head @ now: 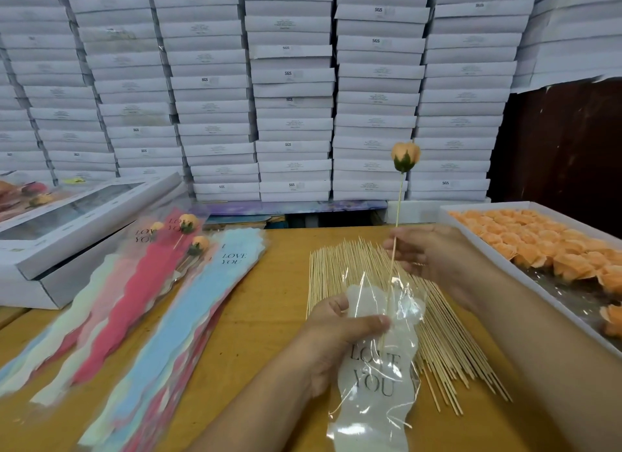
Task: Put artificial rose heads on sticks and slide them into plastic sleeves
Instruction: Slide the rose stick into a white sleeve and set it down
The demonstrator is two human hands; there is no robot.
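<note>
Rose head (406,156), peach with a green base, is already stuck on its stick (398,216) and is held up high just right of centre frame, so the bare lower end can be fed down into the sleeve (380,344). The stick is pinched partway down by the right hand (434,253), thumb and fingertips closed on it – a steering grip, probably. The clear "LOVE YOU" sleeve is gripped near its mouth by the left hand (336,330), thumb across the front, likely so the opening is kept spread; the stick's tip looks to be just inside.

Spare sticks (340,269) are fanned on the table (269,296) under both hands, and more rose heads are kept in the tray (471,206) at right – all within reach. Finished sleeved roses (188,243) are piled at left.
</note>
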